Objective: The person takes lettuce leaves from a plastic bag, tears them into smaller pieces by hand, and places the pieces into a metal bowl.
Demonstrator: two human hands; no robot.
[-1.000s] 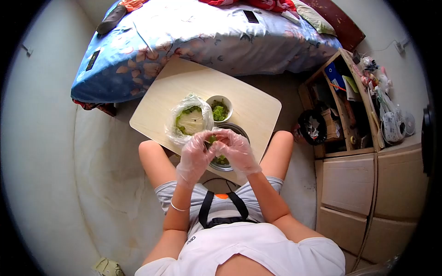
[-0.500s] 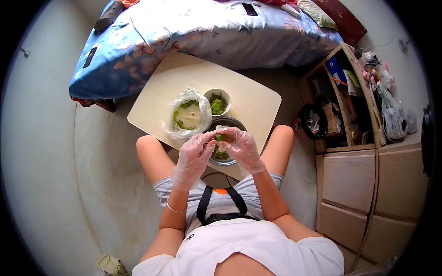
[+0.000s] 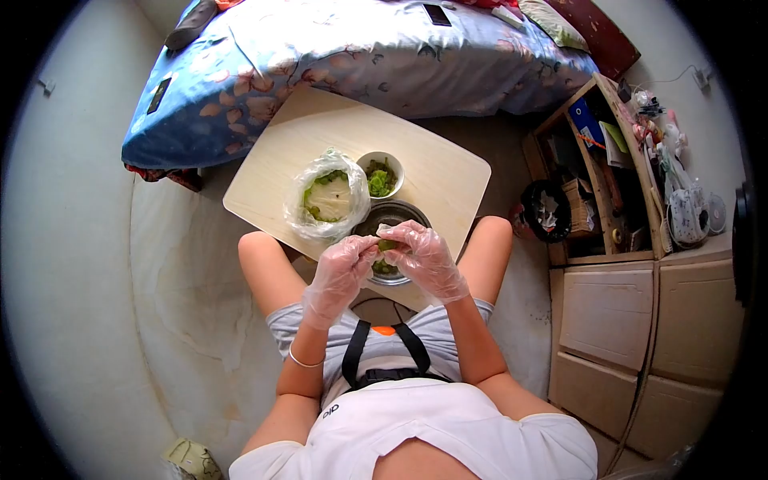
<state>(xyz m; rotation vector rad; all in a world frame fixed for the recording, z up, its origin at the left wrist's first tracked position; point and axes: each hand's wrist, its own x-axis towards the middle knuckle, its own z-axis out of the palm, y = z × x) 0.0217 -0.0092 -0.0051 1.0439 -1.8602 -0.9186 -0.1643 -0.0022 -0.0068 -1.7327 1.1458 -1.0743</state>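
Note:
Both of my hands wear clear plastic gloves and meet over a metal basin [image 3: 394, 212]. A small green fruit that looks like a grape [image 3: 387, 244] is pinched between their fingertips. My left hand [image 3: 338, 272] is closed at its left side, and my right hand [image 3: 428, 262] grips it from the right. More green fruit [image 3: 384, 267] lies in the basin, partly hidden by my hands. Beyond it stands a white bowl [image 3: 382, 154] of green, skin-like pieces [image 3: 382, 183]. Left of the bowl, an open clear plastic bag [image 3: 298, 210] shows green fruit round its inside edge.
The pale low table [image 3: 440, 164] reaches between my knees. Behind it is a bed with a blue floral sheet [image 3: 264, 88], bearing a phone [image 3: 437, 14]. To the right are a wooden shelf [image 3: 596, 172], a black-lined bin [image 3: 546, 212] and cardboard-coloured cabinets [image 3: 606, 308].
My hands stay together over the basin, with only slight shifts of the fingers around the green fruit. The whole view has moved a little.

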